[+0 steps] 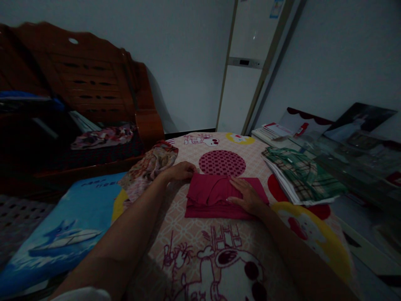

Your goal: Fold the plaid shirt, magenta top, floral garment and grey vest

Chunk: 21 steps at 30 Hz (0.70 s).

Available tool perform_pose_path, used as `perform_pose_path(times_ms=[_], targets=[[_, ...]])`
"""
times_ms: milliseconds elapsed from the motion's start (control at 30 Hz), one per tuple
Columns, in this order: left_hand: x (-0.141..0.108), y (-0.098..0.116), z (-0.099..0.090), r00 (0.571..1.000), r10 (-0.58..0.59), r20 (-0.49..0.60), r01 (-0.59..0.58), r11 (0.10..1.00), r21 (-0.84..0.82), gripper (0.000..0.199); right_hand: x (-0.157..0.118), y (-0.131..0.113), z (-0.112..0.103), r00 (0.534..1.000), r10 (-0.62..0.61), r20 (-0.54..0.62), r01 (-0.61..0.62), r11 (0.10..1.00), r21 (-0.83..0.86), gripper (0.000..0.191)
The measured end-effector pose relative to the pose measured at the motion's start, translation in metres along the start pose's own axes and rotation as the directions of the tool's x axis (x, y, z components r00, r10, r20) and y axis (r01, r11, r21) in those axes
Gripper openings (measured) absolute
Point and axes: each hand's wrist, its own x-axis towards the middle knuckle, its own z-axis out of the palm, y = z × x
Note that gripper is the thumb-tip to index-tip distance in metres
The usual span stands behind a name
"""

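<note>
A magenta garment [208,198], folded into a flat rectangle, lies on the patterned cloth in front of me. At its far left corner, my left hand [181,170] is closed, the fingertips pinching the edge of the fabric. My right hand [248,196] rests palm down on the right half of the garment, fingers stretched out and apart. A few creases and a curved fold line run across the top layer between my hands. The folded layers show along the near edge.
A crumpled floral cloth [153,165] lies left of my left hand. Right of the garment sits a stack of folded clothes with green plaid [300,173] on top. The cartoon-print cloth [188,230] covers the table. Beyond are a wooden bench [90,79] and a white cabinet-like unit [239,92].
</note>
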Motion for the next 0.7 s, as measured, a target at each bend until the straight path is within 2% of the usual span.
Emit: perform_pose_path(times_ms=[133,233,367,433,567,633,700], targets=[[-0.004,0.004,-0.002,0.999,-0.022,0.03,0.026,0.99,-0.142,0.031,0.0,0.001,0.0,1.0,-0.015,0.004,0.015,1.0,-0.001,0.077],[-0.004,0.005,0.0,1.0,-0.022,0.002,0.022,0.991,-0.134,0.039,0.0,0.0,0.001,1.0,-0.013,0.007,0.013,1.0,-0.004,0.079],[0.002,0.002,0.005,0.999,0.044,0.023,-0.042,0.995,-0.09,0.032,0.0,-0.001,0.0,1.0,-0.005,0.003,0.005,1.0,-0.005,0.08],[0.004,0.003,0.005,0.999,0.044,-0.003,-0.044,0.999,-0.025,0.027,0.0,-0.001,0.0,1.0,-0.007,0.0,0.007,1.0,-0.006,0.079],[-0.002,0.018,0.002,0.977,0.106,-0.187,-0.06,0.969,0.239,0.02,0.0,0.0,0.0,1.0,-0.013,-0.012,0.013,1.0,0.005,0.074],[-0.009,0.032,0.004,0.976,0.174,-0.131,-0.138,0.96,0.244,0.018,0.0,0.001,0.001,1.0,-0.01,-0.015,0.01,1.0,0.013,0.075],[-0.016,0.047,0.009,0.969,0.229,0.093,-0.24,0.961,0.14,0.02,0.0,0.003,0.001,1.0,-0.007,-0.017,0.007,1.0,0.021,0.075]])
